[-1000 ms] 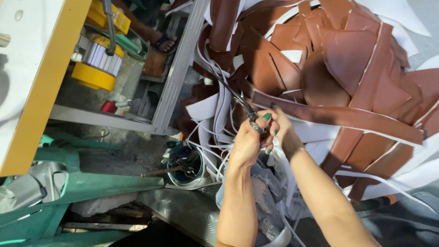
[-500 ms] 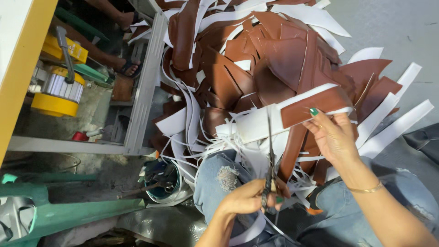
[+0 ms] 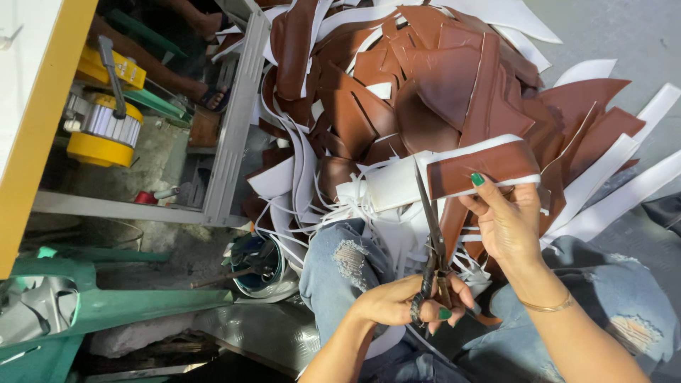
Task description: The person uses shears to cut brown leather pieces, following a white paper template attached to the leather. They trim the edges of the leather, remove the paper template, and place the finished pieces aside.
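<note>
— Where does the view sit?
— On the person's head, looking steeply down over the lap, close to both hands.
— Which way does it face?
— Outward over the knees toward the pile of brown strips (image 3: pixel 425 92) on the floor; the frame is rolled, with a shelf frame (image 3: pixel 234 120) at left.
— Any second view?
— None; just this one.
</note>
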